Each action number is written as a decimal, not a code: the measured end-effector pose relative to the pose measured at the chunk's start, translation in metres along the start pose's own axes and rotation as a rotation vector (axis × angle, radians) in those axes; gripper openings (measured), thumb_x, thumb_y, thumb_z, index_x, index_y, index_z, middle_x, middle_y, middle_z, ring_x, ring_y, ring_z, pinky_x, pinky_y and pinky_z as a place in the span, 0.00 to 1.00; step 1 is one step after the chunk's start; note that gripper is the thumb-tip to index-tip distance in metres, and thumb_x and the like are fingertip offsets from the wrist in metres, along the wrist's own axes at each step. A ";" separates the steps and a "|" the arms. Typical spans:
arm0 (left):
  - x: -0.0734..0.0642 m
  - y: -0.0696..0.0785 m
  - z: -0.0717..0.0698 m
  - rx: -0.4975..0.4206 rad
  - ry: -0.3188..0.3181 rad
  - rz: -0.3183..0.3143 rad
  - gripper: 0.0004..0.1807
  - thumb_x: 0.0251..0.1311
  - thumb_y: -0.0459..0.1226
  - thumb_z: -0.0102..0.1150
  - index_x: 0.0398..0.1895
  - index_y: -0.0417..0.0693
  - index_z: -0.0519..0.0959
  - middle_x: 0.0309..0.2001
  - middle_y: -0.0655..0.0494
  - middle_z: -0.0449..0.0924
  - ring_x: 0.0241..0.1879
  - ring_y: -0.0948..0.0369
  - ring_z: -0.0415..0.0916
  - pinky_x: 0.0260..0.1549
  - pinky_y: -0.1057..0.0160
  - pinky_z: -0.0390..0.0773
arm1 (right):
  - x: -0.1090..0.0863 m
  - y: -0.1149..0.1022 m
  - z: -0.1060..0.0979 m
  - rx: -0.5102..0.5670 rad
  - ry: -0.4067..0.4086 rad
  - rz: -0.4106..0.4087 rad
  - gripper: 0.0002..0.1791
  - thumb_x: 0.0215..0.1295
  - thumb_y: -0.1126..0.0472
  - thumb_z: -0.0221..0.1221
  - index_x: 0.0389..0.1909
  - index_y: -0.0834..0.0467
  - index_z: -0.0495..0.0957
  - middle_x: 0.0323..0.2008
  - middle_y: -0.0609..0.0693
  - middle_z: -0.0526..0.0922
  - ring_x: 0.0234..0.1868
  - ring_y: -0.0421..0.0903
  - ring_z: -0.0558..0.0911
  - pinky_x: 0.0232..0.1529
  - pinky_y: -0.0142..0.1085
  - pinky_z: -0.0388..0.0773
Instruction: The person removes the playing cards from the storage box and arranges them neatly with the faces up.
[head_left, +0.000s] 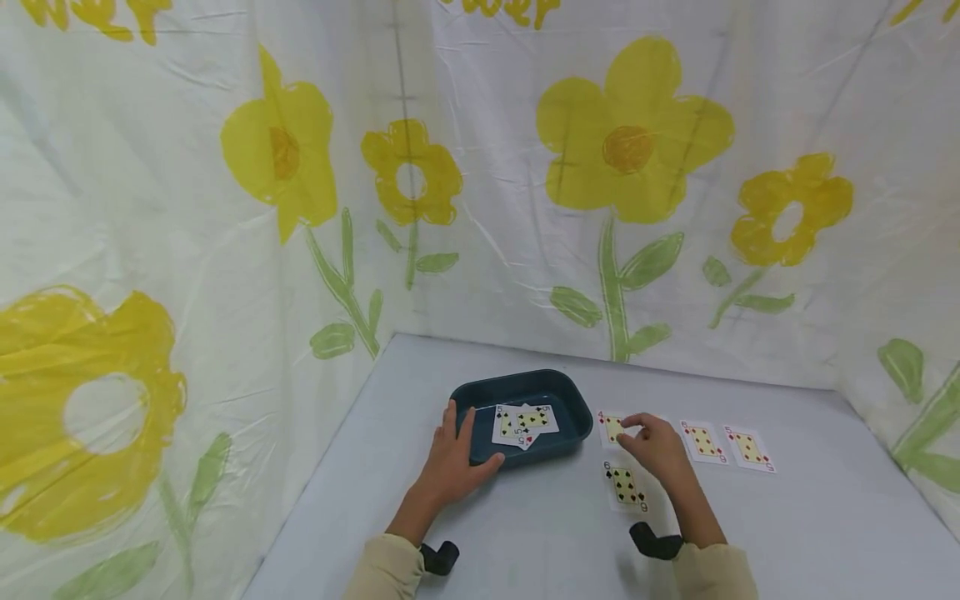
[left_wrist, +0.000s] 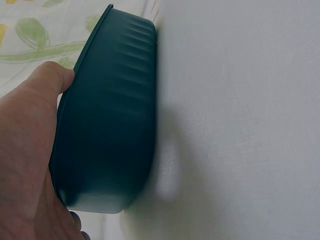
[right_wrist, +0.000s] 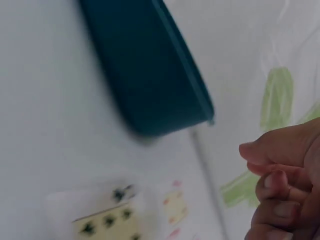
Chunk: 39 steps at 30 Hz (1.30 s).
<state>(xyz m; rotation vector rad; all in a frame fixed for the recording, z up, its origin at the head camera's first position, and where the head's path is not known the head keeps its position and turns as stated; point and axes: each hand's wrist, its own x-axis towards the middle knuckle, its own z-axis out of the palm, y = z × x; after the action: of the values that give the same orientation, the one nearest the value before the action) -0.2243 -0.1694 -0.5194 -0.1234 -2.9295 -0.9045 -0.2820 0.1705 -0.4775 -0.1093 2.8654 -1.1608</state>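
A dark teal tray (head_left: pixel 547 377) sits on the table with overlapping playing cards (head_left: pixel 538 419) inside, at least one black five and one red card. My left hand (head_left: pixel 452 468) rests on the tray's left front corner, fingers spread, thumb (left_wrist: pixel 62 77) against the rim. My right hand (head_left: pixel 656 446) hovers over a red diamond card (head_left: pixel 609 429) to the right of the tray, partly covering it. Its fingers (right_wrist: pixel 275 185) are loosely bent with no card visible in them. Nearer me lies a six of spades (head_left: pixel 625 487).
A six of diamonds (head_left: pixel 703 442) and a five of diamonds (head_left: pixel 748 448) lie face up on the table's right side. Behind the table hangs a white curtain (head_left: pixel 487 275) with yellow flowers. Dark wrist mounts (head_left: pixel 439 557) stick out below both hands.
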 end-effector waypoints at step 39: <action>0.000 -0.004 0.004 -0.017 -0.009 -0.019 0.54 0.60 0.68 0.55 0.80 0.47 0.51 0.80 0.40 0.32 0.73 0.33 0.45 0.63 0.35 0.60 | 0.111 -0.114 0.071 -0.389 -0.505 -0.067 0.22 0.59 0.61 0.72 0.54 0.59 0.81 0.51 0.54 0.80 0.49 0.54 0.80 0.50 0.50 0.78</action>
<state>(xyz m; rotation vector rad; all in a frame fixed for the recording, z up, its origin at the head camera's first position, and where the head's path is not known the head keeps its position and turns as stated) -0.2245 -0.1706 -0.5250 -0.1013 -2.9368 -0.9349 -0.3822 0.0303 -0.4505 -0.4433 2.5910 -0.4697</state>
